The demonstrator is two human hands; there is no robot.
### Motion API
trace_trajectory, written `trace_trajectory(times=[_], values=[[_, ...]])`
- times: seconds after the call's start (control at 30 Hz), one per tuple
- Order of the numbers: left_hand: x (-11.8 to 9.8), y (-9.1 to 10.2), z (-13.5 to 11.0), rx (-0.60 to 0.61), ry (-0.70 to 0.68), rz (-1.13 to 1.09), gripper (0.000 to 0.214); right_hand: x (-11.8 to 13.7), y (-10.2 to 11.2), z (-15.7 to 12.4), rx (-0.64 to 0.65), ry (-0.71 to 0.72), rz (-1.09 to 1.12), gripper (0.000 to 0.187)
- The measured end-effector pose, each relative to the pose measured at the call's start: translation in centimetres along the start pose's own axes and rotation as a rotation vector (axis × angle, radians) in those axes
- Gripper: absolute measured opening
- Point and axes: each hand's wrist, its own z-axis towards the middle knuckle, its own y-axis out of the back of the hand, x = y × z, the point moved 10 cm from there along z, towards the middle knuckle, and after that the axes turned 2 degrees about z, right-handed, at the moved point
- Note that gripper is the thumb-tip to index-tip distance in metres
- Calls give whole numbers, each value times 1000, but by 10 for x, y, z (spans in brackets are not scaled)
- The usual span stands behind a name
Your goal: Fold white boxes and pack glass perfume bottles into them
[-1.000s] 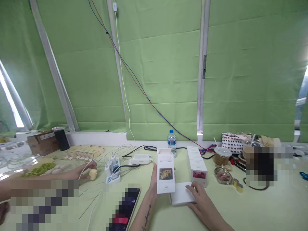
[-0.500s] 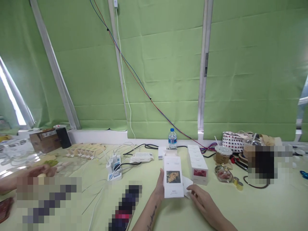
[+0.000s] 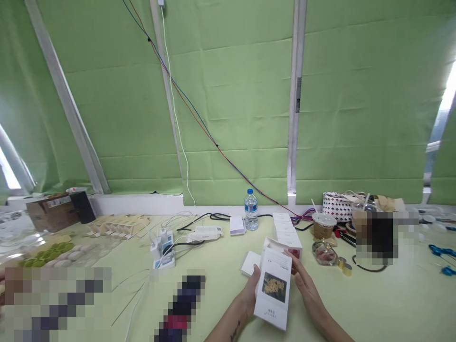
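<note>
A white cardboard box (image 3: 273,306), printed with a picture of yellow-orange pieces on a dark ground, is tilted in front of me. Its far end stands open with a flap raised. My left hand (image 3: 249,290) grips its left side, thumb along the edge. At the upper right edge of the box, my right hand (image 3: 304,280) holds on too, some fingertips hidden behind it. A flat white stack or small box (image 3: 251,262) lies on the table, partly behind the held box. Beyond it stands a row of white boxes (image 3: 284,228), partly covered by the held one.
At the back are a water bottle (image 3: 251,211), a small white box (image 3: 237,225) and a power strip (image 3: 164,254) with cables. A lidded cup (image 3: 324,224), gold rolls (image 3: 344,267) and blue scissors (image 3: 443,251) sit to the right. A cardboard box (image 3: 53,211) stands far left.
The printed box has come nearer and turned at a slant. My right hand has moved from the white piece beside it onto its right edge. The other person's hand at left has mostly left view.
</note>
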Motion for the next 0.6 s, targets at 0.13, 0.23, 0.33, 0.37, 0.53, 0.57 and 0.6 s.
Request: trace_trajectory(times=[0.13,0.23,0.33,0.37,0.53,0.57,0.6], values=[[1,3,-3,-68,24,16,96,2,2,0,1,-7,54,59],[-10,-1,-3,-125,-76,48,83,7,6,0,-34,-23,95,59],[-32,-10,-5,-199,-279,156,64,7,12,0,-96,-85,148,59],[-40,-12,-8,-246,-347,207,59,6,14,0,-116,-108,163,59],[-71,-17,-25,-470,-536,596,52,3,19,1,-145,-145,211,59],[-74,-19,-26,-487,-540,680,50,3,19,1,-147,-141,217,58],[-76,-20,-27,-497,-538,744,48,3,19,1,-149,-136,221,56]])
